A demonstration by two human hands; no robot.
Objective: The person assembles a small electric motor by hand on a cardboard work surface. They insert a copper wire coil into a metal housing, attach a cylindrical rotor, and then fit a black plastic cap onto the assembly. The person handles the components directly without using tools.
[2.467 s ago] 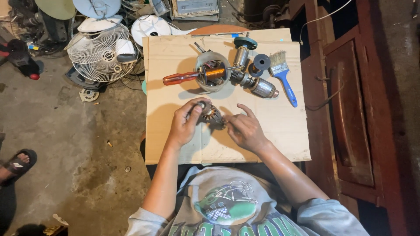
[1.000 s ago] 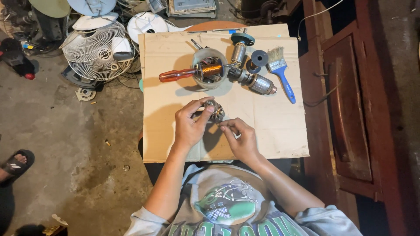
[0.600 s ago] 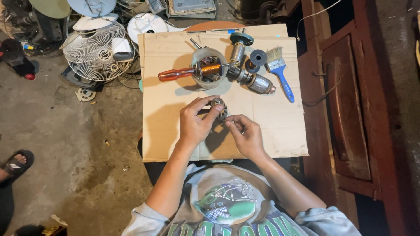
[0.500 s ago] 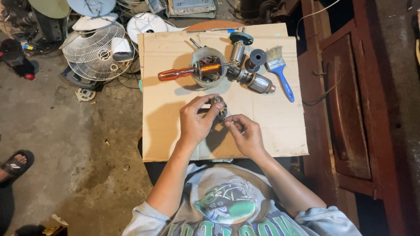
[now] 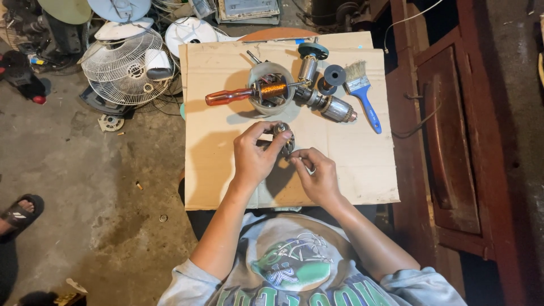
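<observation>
While the left hand grips a small round metal part with fingers curled around it, thumb on top, the right hand pinches at the lower right edge of the same part with thumb and forefinger narrow, other fingers tucked. Cannot tell if the right fingers hold a separate tiny piece or just touch the part. Both hands hover just over a cardboard sheet, about mid-sheet, near its front half.

Farther back on the cardboard: a round metal housing with copper winding inside, a screwdriver with a reddish handle lying across it, tip pointing into the housing. Just right of that, a motor rotor lying tilted, a black spool-like ring near it, and a teal-capped cylinder at the back edge. Blue-handled paintbrush lies at the right side, bristles toward the back.

Left of the cardboard, on the concrete floor, a white fan grille among other fan parts. Sandalled foot of another person at the far left edge. Red-brown wooden furniture runs along the right.
</observation>
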